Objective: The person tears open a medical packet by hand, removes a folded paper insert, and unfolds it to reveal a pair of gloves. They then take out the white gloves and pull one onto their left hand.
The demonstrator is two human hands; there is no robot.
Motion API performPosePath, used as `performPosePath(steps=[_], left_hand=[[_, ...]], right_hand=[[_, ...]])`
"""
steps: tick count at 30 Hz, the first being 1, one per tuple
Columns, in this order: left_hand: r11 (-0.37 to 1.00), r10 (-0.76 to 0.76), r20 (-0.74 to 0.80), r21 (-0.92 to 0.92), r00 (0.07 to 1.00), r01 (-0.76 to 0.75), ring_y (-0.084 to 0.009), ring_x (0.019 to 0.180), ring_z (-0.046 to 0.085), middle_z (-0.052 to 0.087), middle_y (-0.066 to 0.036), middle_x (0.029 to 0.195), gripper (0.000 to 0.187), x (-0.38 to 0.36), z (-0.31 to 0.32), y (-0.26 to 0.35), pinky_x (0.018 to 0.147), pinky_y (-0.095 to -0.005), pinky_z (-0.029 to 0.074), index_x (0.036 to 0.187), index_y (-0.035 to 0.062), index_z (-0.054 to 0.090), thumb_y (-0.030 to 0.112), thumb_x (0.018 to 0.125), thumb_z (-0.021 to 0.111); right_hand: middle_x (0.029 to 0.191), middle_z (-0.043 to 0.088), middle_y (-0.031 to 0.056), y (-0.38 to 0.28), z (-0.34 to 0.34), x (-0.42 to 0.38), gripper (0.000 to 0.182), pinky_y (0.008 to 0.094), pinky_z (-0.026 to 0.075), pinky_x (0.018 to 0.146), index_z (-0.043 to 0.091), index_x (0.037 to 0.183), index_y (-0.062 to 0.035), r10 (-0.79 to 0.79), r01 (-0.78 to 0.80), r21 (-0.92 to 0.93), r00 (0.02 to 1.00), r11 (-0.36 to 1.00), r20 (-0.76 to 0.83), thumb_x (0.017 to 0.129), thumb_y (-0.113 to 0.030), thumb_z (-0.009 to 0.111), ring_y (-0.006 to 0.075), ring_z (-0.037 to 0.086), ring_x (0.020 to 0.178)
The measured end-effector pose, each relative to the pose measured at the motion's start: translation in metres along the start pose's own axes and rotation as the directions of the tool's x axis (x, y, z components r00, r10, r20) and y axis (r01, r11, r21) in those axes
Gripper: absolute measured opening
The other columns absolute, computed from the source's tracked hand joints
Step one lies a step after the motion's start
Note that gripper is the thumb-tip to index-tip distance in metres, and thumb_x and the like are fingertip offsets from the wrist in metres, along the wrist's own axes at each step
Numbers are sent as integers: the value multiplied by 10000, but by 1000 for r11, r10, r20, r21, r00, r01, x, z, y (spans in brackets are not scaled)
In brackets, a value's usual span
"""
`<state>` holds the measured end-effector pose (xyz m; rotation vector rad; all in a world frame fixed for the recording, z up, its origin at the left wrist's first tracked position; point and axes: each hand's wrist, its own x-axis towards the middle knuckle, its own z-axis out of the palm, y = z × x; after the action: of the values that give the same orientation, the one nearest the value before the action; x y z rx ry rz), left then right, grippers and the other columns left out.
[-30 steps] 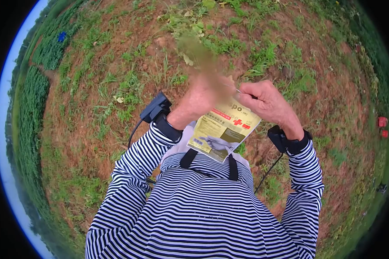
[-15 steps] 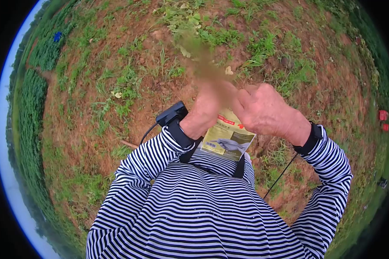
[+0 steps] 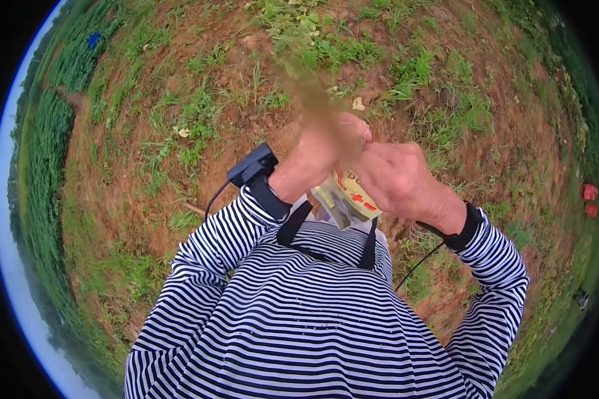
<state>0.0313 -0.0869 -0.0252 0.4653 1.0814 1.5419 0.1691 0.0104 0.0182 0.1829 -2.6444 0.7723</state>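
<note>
Both of my hands are together in front of my waist at the top of a yellow printed packet [image 3: 345, 199] with red marks on it. My right hand [image 3: 400, 176] is closed, its fingers pinching the packet's upper edge. My left hand [image 3: 313, 156] is closed beside it on the packet's other side. A brown blur covers part of the left hand and hides some of its fingers. The packet hangs tilted below the hands, and its top is hidden behind them. A thin pale edge shows near the left fingertips.
Black straps [image 3: 294, 225] with white material lie at my waist. A black device [image 3: 253, 165] with a cable is on my left wrist, and a black band [image 3: 464, 227] on my right. Weedy reddish soil [image 3: 233, 126] surrounds me. Red objects [image 3: 590, 192] lie far right.
The packet has turned and tilted, so the grey picture on its front has mostly gone from sight. My hands have shifted slightly, with the right one a little lower and further left.
</note>
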Motion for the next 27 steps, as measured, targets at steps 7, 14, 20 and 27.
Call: performPosePath(steps=[7,14,20,27], left_hand=[[996,60,128,54,990,-68,-120,813,643,678,-50,916,156,4,-23,-5,760,-276,530,1015,-18,657,105,923,627],[997,74,139,-38,987,-70,-131,814,641,678,-72,895,184,6,-23,-9,750,-282,529,982,-23,656,148,937,605],[989,70,92,125,993,-81,-137,852,638,674,-69,913,204,9,-28,-7,771,-284,527,987,-26,662,163,939,603],[924,71,170,359,983,-128,-84,874,599,662,-12,925,164,-2,-24,3,784,-245,488,994,-3,674,132,903,655]], right_hand=[[635,526,155,28,-6,-22,160,416,441,524,557,777,13,303,-283,219,951,934,-60,880,-99,605,337,563,581],[642,522,166,22,-4,-21,179,419,440,523,543,760,6,344,-336,287,939,897,23,876,-113,609,342,553,575],[643,522,163,26,6,-21,191,421,432,515,529,741,3,235,-223,157,970,962,-67,873,-109,611,346,548,573],[646,522,164,28,4,-19,168,418,434,522,558,776,11,324,-295,278,944,914,-64,884,-109,602,349,558,591]])
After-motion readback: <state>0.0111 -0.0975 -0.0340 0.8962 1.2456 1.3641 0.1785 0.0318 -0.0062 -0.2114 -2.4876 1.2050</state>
